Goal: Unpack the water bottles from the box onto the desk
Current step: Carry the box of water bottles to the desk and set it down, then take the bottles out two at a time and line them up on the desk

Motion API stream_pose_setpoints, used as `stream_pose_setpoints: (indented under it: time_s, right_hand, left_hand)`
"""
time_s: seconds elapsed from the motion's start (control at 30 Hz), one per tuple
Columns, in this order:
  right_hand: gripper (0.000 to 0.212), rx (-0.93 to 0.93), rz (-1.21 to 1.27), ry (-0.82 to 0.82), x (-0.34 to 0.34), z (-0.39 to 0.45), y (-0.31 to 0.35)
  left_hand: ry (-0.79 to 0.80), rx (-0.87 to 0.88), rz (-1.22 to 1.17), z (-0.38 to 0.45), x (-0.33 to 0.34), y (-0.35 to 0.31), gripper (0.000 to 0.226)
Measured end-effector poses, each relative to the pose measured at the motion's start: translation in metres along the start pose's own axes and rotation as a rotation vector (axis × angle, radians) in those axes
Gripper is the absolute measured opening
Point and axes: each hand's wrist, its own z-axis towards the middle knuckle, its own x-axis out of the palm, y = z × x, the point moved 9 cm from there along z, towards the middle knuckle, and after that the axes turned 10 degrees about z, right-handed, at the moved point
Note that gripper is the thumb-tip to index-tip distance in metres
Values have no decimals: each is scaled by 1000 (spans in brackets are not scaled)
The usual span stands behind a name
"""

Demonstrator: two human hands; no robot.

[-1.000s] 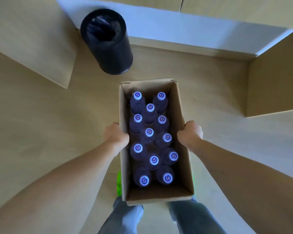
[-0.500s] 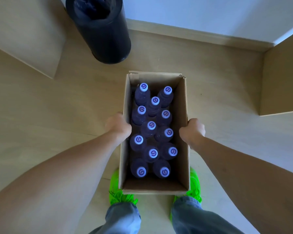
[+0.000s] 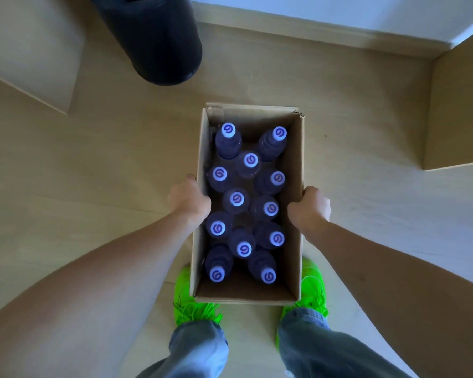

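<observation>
An open cardboard box (image 3: pixel 294 148) stands lengthwise in front of me over a wooden floor, above my green shoes. Several upright water bottles (image 3: pixel 236 199) with white caps fill it. My left hand (image 3: pixel 189 199) grips the box's left wall, fingers curled over its rim. On the opposite wall, my right hand (image 3: pixel 309 208) grips in the same way. Both forearms reach in from the lower corners.
A black cylindrical bin (image 3: pixel 161 42) stands beyond the box at the upper left. Light wooden furniture panels sit at the far left (image 3: pixel 30 50) and at the right (image 3: pixel 459 110). A white wall with a wooden skirting (image 3: pixel 311 31) runs along the top.
The view has shifted: the bin has slid up and partly out of frame, and my shoes and jeans have come into view below the box. Both hands keep their grip on the walls.
</observation>
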Motion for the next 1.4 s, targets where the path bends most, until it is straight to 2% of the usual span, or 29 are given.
stream_pose_setpoints:
  time_s: [0.13, 0.3, 0.43, 0.57, 0.7, 0.77, 0.93, 1.23, 1.4]
  right_hand:
    - [17, -8, -30, -22, 1, -1, -4]
    - [19, -7, -42, -54, -2, -29, -13]
    - [35, -32, -26, -96, -8, -64, -22]
    - [36, -171, -66, -127, -15, -100, -12]
    - [26, -295, -82, -9, -1, -126, -2]
    - [31, -288, -124, 87, 14, -134, -4]
    - [45, -211, -242, 238, 46, -144, -22]
    - [49, -221, -368, 270, 66, -144, -43]
    - [57, -183, -385, 293, 76, -141, -48]
  left_hand:
    - [1, 1, -15, -4, 4, 4, 25]
    - [-7, -56, -98, -33, 7, 24, 41]
    - [-38, -75, -108, -66, 5, 32, 47]
    - [-103, -3, -72, -92, -7, 23, 45]
    - [-105, 131, -38, -111, -11, -1, 36]
    - [-60, 165, -57, -119, -4, -8, 33]
    - [54, 164, -20, -133, 29, 0, 42]
    - [118, 201, 60, -143, 62, 4, 41]
    - [-6, 178, -70, -140, 51, 8, 42]
